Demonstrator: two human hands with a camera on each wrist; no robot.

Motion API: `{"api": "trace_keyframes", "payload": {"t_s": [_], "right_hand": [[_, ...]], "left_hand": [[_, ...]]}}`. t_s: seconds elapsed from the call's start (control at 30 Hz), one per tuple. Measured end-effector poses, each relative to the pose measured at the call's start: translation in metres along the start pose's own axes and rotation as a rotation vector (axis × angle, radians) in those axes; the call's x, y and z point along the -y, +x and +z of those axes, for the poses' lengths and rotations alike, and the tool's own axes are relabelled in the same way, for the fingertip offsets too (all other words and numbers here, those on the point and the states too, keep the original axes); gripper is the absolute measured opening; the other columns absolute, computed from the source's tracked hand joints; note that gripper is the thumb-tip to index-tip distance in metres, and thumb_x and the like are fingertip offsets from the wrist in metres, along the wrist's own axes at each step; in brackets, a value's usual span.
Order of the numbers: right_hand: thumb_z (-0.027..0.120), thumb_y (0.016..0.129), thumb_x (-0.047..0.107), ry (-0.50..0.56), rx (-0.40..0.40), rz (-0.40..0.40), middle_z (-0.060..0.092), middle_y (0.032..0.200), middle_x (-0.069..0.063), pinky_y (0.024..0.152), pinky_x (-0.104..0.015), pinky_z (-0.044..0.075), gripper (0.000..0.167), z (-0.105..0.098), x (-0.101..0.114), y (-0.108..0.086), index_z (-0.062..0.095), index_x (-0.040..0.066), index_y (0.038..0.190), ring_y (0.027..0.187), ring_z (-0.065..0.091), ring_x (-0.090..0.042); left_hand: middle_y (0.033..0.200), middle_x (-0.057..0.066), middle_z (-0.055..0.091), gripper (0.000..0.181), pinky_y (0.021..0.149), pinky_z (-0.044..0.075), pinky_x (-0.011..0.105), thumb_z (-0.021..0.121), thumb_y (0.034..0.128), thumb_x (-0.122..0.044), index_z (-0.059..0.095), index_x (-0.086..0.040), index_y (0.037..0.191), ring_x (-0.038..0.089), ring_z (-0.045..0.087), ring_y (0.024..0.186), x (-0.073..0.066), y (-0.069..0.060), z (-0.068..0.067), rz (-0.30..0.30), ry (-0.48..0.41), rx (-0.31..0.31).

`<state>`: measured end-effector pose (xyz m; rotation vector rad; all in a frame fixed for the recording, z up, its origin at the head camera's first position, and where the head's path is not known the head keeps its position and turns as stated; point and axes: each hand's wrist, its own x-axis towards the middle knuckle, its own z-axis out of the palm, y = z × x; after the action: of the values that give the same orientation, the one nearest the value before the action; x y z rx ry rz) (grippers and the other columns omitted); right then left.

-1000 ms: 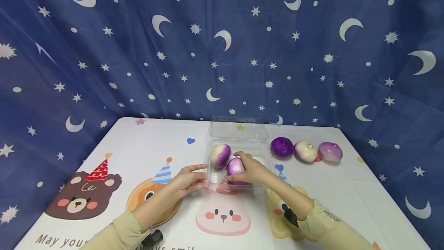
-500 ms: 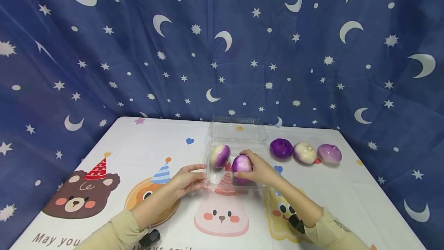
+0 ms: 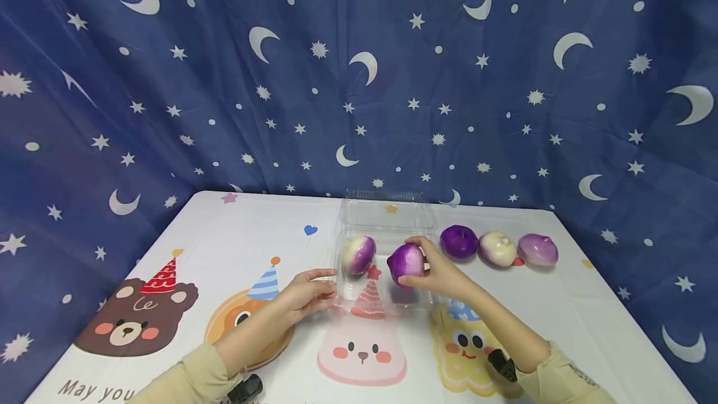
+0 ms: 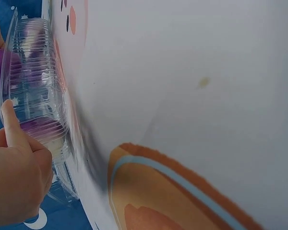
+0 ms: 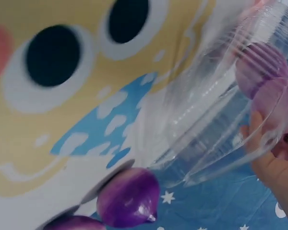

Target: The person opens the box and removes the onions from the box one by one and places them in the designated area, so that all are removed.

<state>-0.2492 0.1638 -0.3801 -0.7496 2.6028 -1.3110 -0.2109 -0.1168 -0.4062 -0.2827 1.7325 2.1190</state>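
A hinged clear plastic container (image 3: 367,295) lies with its lid (image 3: 364,212) folded back. My left hand (image 3: 308,292) touches the container's left side with mostly straight fingers; in the left wrist view its thumb lies against the clear wall. A purple-and-white onion (image 3: 359,255) rests in the left part of the container. Above the right part, my right hand (image 3: 445,272) grips a purple onion (image 3: 404,265) between thumb and fingers, its pointed end facing left. The right wrist view shows this right hand (image 5: 273,165) beyond the clear wall. Whether the held onion touches the container floor is unclear.
Three more onions stand in a row right of the container: a dark purple onion (image 3: 459,242), a whitish onion (image 3: 497,249) and a pale purple onion (image 3: 538,250). A cartoon-printed white cloth (image 3: 263,217) covers the table. A blue star-patterned curtain (image 3: 280,67) hangs behind.
My right hand has moved right with the gripped onion, away from the other onion in the container, and turned its pointed end leftward. The left hand stays at the container's left side.
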Motion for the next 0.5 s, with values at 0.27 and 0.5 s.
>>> {"api": "trace_keyframes", "payload": {"t_s": [0.27, 0.5], "right_hand": [[0.075, 0.079, 0.013, 0.002, -0.034, -0.06, 0.037, 0.135, -0.026, 0.08, -0.029, 0.06, 0.073, -0.011, -0.005, -0.011, 0.031, -0.002, 0.134, 0.107, 0.055, -0.037], [0.075, 0.078, 0.014, -0.058, -0.07, -0.114, 0.039, 0.135, -0.025, 0.082, -0.031, 0.06, 0.074, -0.023, -0.01, -0.02, 0.034, 0.003, 0.139, 0.107, 0.057, -0.037]], "left_hand": [[0.08, 0.004, 0.055, 0.048, 0.069, 0.062, 0.022, 0.052, 0.0898, 0.006, 0.038, 0.009, 0.135, 0.008, 0.056, 0.069, 0.003, -0.004, 0.0, -0.008, -0.006, 0.005], [0.083, 0.005, 0.054, 0.046, 0.071, 0.062, 0.023, 0.052, 0.0903, 0.005, 0.04, 0.008, 0.135, 0.009, 0.055, 0.071, 0.001, -0.004, 0.0, -0.012, 0.002, 0.0]]}}
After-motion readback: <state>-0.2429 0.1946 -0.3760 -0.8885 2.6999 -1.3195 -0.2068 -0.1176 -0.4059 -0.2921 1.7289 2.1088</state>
